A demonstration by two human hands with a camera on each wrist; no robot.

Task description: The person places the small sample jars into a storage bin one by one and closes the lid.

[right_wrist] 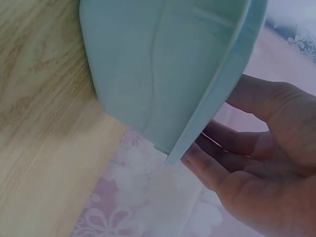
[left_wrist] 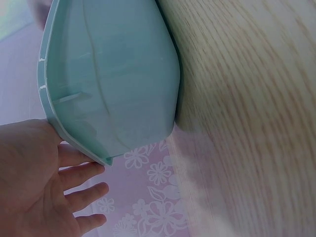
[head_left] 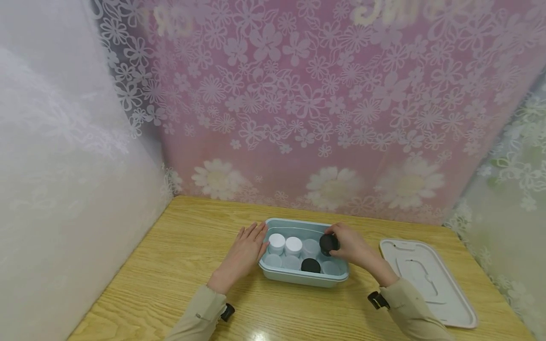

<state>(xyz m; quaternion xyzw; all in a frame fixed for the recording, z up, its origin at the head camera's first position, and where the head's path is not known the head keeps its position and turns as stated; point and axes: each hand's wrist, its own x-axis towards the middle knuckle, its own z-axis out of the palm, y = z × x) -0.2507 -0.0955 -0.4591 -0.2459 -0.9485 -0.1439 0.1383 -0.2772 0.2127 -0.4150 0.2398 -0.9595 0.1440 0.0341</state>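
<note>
A light blue plastic box (head_left: 304, 279) stands on the table, holding several small round jars in two rows. My left hand (head_left: 246, 248) rests at the box's left end, fingers nearly straight along the rim (left_wrist: 74, 140). My right hand (head_left: 351, 244) reaches over the right end and grips a black-lidded jar (head_left: 329, 242) between thumb and fingers, at the back right corner. Another black-lidded jar (head_left: 310, 265) sits in the front row. Two white-lidded jars (head_left: 277, 243) stand at the back left; the others have pale, translucent tops. In the right wrist view the box wall hides the gripped jar.
A whitish lid (head_left: 420, 274) with a raised rim lies flat on the wooden table (head_left: 192, 237) to the right of the box, close to my right forearm. Flower-patterned pink cloth (head_left: 298, 118) hangs behind the table, with pale cloth at both sides.
</note>
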